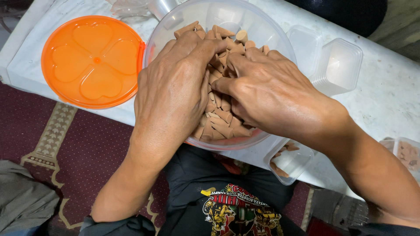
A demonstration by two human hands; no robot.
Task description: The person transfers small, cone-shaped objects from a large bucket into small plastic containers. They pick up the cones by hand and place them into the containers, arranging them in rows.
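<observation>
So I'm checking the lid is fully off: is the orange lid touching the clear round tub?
Touching. The head view shows the orange lid flat on the white table, its right edge meeting the clear round tub wall with no visible gap.

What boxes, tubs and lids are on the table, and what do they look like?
Big bowl: middle of the table, round, clear plastic, full of small brown cones; the left hand and the right hand are in it.
Lid: left of the bowl, round, orange, heart shapes pressed in.
Stacked tubs: right of the bowl, square, clear, empty.
Small tub: near table edge, clear, some cones inside.
Another tub: far right, clear, cones inside.
</observation>
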